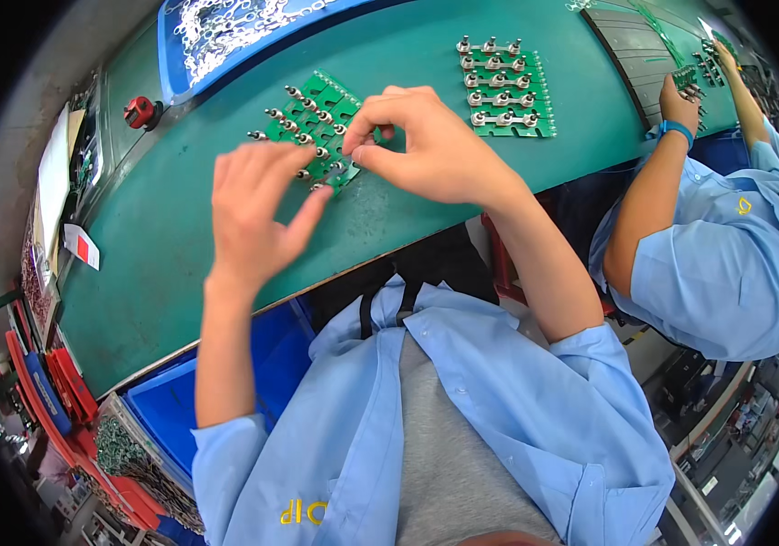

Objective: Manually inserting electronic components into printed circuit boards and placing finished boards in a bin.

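A green circuit board panel (346, 98) lies tilted on the bench in front of me, carrying rows of small metal parts with dark upright shafts. My left hand (262, 205) is over its lower left side, fingers stretched out and thumb apart, with nothing seen in it. At the panel's right edge my right hand (426, 146) has its thumb and index finger pinched together. Whatever sits between those fingertips is too small to make out. A second green panel (542, 96), fitted with similar shafted parts in rows, rests farther right.
A blue tray (169, 68) of loose metal rings stands at the far left, near a small red object (141, 113). Blue bins (171, 400) sit below the green bench (143, 264). On the right, a co-worker's hand (679, 107) holds a green board beside a dark ribbed mat (621, 55).
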The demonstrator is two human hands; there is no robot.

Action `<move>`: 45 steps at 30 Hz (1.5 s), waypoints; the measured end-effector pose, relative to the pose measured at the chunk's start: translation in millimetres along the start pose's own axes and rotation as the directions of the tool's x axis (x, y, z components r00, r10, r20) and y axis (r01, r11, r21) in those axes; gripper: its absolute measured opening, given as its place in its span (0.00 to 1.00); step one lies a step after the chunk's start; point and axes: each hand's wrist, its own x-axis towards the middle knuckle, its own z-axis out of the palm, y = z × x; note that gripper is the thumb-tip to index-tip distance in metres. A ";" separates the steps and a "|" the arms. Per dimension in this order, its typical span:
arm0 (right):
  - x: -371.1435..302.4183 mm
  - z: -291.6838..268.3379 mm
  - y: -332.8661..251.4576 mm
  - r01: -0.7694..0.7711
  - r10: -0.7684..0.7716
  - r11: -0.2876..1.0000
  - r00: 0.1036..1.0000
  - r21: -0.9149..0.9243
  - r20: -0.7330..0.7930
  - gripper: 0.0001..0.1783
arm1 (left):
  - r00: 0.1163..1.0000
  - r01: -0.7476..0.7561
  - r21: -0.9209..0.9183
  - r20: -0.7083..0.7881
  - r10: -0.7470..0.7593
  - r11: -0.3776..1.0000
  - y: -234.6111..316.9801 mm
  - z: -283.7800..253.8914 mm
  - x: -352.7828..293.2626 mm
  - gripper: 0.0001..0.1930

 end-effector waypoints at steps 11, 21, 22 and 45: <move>11.5 17.0 18.5 0.314 -0.381 0.787 0.924 -0.531 -0.017 0.04 | 0.964 0.240 0.160 -0.155 -0.216 0.958 22.9 32.3 -40.6 0.12; 15.5 18.8 37.8 0.402 -0.517 0.606 0.855 -0.686 0.044 0.04 | 0.877 0.474 -0.074 -0.043 -0.478 0.877 20.6 42.4 -43.1 0.10; 15.6 19.8 37.4 0.397 -0.512 0.622 0.858 -0.675 0.032 0.04 | 0.882 0.468 -0.064 -0.020 -0.470 0.881 19.3 40.5 -41.5 0.10; 24.0 39.0 44.5 0.034 -0.038 0.999 0.974 0.022 0.223 0.11 | 0.928 0.352 0.227 -0.211 -0.307 0.908 -2.6 61.1 -57.4 0.07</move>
